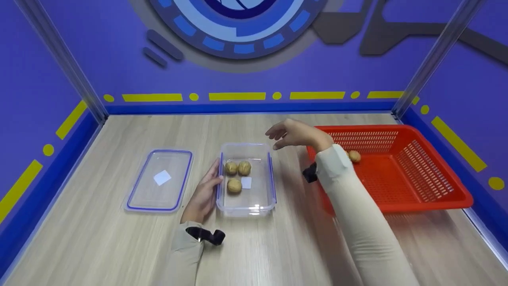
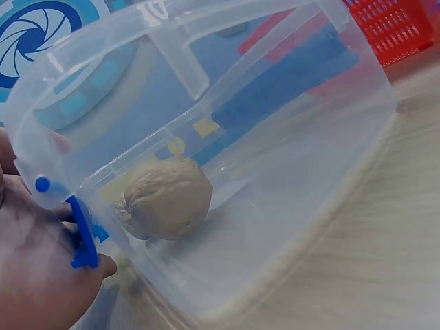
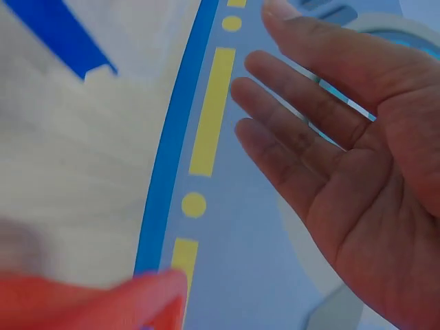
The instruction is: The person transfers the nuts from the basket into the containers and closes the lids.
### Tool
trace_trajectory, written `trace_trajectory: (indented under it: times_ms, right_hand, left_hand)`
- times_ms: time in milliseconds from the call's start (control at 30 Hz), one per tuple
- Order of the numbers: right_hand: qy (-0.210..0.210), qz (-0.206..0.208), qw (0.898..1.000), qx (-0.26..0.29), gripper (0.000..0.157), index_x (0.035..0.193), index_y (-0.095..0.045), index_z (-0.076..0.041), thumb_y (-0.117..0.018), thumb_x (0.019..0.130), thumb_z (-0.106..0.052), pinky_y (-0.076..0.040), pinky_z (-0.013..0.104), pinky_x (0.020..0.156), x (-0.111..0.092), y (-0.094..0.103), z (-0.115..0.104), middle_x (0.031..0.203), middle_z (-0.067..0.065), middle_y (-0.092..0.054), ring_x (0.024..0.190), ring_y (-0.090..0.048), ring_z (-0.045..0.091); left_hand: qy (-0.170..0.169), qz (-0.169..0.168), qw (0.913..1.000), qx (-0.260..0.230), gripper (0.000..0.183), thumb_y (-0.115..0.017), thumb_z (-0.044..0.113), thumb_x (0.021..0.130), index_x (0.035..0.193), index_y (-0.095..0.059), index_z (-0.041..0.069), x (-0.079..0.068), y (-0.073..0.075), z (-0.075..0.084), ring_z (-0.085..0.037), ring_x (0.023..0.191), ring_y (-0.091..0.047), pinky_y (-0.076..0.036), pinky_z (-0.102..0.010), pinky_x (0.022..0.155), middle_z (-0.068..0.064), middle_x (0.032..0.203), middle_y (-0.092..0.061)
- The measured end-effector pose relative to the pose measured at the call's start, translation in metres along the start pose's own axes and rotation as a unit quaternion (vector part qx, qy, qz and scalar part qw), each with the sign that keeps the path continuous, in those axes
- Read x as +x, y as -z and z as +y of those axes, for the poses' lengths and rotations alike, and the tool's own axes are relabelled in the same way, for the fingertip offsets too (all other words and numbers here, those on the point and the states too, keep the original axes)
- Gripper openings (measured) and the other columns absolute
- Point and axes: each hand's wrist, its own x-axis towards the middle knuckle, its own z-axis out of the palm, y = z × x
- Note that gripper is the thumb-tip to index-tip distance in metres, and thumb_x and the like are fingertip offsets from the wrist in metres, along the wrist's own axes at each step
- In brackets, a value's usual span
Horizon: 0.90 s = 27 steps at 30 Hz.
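A clear plastic food container (image 1: 260,198) with blue side clips stands on the table without its lid. Three walnuts (image 1: 234,185) lie in its left half beside a small white square (image 1: 246,182); one walnut (image 2: 168,198) shows large through the wall in the left wrist view. My left hand (image 1: 203,195) rests against the container's left side, fingers straight along the wall and thumb at the rim by the blue clip (image 2: 84,234). Raised between container and basket, my right hand (image 1: 295,134) holds nothing; its fingers (image 3: 282,113) are loosely extended in the right wrist view.
The clear lid (image 1: 158,192) with a blue seal lies flat on the left, a white square on it. At the right stands a red perforated basket (image 1: 440,204) with walnuts (image 1: 354,156) near its left end, partly behind the right arm. Blue panels enclose the table.
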Motion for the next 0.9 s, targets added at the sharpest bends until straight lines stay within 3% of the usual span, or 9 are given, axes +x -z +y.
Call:
trace_trajectory:
  times_ms: [300, 900]
  right_hand:
    - [-0.032, 0.04, 0.999, 0.005, 0.043, 0.128, -0.062, -0.012, -0.071, 0.086, -0.012, -0.051, 0.044, 0.099, -0.024, 0.016, 0.031, 0.125, 0.01, -0.065, 0.119, -0.058, 0.029]
    - [-0.04, 0.062, 0.997, 0.007, 0.044, 0.129, -0.06, -0.002, -0.069, 0.086, -0.009, -0.047, 0.05, 0.102, -0.062, 0.027, 0.099, 0.129, 0.018, -0.062, 0.121, -0.056, 0.033]
  left_hand:
    - [0.007, 0.007, 0.9999, -0.013, 0.069, -0.036, -0.003, 0.094, 0.155, -0.009, 0.012, 0.0, -0.001, 0.002, -0.022, 0.15, 0.01, 0.008, -0.038, 0.122, -0.003, 0.163, 0.006]
    - [-0.004, -0.008, 0.9999, -0.012, 0.067, -0.034, -0.004, 0.094, 0.154, -0.006, 0.005, 0.0, -0.001, 0.001, -0.024, 0.149, 0.012, 0.01, -0.038, 0.122, -0.009, 0.162, 0.008]
